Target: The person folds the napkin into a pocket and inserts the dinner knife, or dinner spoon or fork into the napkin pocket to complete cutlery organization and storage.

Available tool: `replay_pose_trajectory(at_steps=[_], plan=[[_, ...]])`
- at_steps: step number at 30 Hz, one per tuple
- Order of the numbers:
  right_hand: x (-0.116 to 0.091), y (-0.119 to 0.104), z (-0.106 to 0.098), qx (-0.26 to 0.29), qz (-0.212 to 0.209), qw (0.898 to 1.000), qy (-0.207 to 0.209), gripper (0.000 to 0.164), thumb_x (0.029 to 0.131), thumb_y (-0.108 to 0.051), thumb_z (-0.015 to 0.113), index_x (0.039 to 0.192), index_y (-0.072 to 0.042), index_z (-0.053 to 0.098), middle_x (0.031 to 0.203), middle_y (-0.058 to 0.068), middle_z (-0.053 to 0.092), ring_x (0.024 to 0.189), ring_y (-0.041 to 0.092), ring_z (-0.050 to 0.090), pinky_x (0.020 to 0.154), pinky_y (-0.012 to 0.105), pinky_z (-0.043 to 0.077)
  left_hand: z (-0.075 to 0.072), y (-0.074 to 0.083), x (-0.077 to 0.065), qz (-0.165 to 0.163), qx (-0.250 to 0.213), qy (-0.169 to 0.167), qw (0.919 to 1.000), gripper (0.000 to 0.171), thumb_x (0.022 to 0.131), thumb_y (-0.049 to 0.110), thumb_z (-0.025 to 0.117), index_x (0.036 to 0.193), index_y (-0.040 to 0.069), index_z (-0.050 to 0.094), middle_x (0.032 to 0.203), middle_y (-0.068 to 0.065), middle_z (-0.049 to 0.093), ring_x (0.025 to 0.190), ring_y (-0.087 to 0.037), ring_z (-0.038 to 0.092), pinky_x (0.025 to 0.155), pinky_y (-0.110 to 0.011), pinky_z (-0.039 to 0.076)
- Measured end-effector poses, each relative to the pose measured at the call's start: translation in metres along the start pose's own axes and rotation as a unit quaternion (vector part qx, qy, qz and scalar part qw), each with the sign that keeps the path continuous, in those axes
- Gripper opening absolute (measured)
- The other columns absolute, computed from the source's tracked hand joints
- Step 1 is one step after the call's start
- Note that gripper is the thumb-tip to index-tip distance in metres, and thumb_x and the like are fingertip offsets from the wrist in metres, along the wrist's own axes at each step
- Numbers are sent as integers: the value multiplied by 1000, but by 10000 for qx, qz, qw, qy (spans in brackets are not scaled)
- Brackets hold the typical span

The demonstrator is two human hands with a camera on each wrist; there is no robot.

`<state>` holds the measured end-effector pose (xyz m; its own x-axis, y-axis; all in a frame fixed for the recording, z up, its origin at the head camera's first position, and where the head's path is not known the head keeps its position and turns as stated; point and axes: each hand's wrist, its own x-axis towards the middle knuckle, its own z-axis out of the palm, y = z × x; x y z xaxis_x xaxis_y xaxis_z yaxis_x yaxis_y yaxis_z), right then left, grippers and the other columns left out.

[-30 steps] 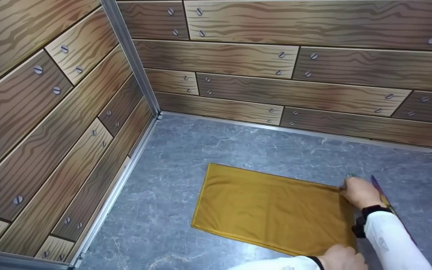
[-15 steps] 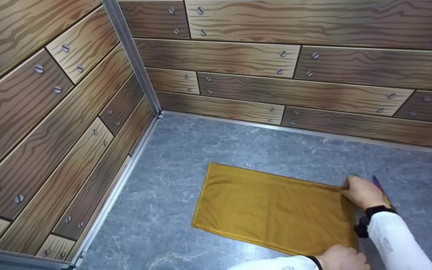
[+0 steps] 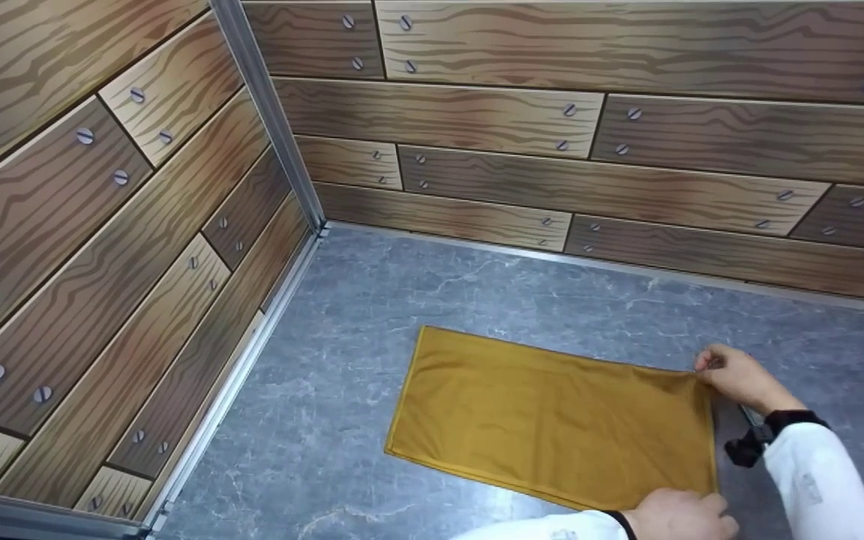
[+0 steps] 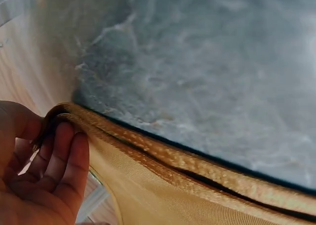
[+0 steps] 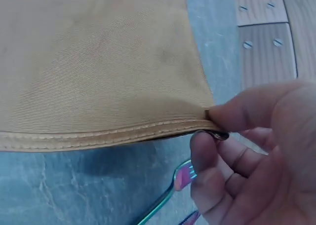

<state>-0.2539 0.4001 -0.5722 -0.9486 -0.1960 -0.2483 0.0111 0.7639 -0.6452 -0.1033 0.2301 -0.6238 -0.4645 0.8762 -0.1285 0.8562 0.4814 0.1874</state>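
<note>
A mustard-yellow cloth napkin lies folded into a rectangle on the grey marbled surface. My right hand pinches its far right corner between thumb and fingertips. The right wrist view shows that pinch closely, along a stitched hem. At the near right corner my left hand holds the layered edge, and in the left wrist view thumb and fingers are curled around it. Below the right fingers lies an iridescent fork, with a purple serrated piece of cutlery partly hidden by the hand.
Wood-print panels form a back wall and a left wall, joined by a metal corner post. Metal strips edge the grey surface along both walls.
My right hand has shifted rightward with the napkin's far corner, and that edge lies straighter. The fork tips and knife blade seen beyond the hand are now covered. The left hand barely moved.
</note>
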Motion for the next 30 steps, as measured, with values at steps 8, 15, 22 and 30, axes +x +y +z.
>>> replay_pose_trajectory(at_steps=[8, 15, 22, 30], plan=[[0, 4, -10, 339, 412, 9976, -448, 27, 93, -14, 44, 96, 1, 66, 85, 8, 61, 58, 13, 47, 50, 28, 41, -20, -10, -7, -55, -991, -578, 9934, 17, 95, 35, 49, 111, 33, 57, 99, 15, 45, 67, 4, 43, 51, -15, 40], [-3, 2, -18, 936, 881, 9879, -862, 38, 90, -9, 34, 110, -1, 66, 84, 8, 57, 69, 21, 52, 55, 34, 45, -39, -21, -24, -154, -1516, -324, 9878, 22, 97, 30, 49, 118, 33, 56, 99, 17, 45, 72, 6, 42, 58, -8, 37], [-8, 15, -33, 1517, 625, 9782, -1276, 35, 94, -6, 40, 125, -1, 56, 119, 14, 57, 95, 16, 57, 76, 41, 50, -50, -32, -48, -311, -1274, 1167, 9845, 25, 96, 33, 47, 118, 34, 60, 100, 19, 48, 77, 11, 44, 61, -3, 36], [-11, 28, -40, 2159, 189, 9658, -1424, 44, 96, -26, 50, 128, 5, 49, 119, 4, 59, 99, 12, 59, 84, 40, 50, -65, -28, -53, -228, -1378, 2126, 9671, 25, 95, 29, 49, 115, 35, 63, 99, 19, 50, 86, 14, 42, 65, 1, 33]])
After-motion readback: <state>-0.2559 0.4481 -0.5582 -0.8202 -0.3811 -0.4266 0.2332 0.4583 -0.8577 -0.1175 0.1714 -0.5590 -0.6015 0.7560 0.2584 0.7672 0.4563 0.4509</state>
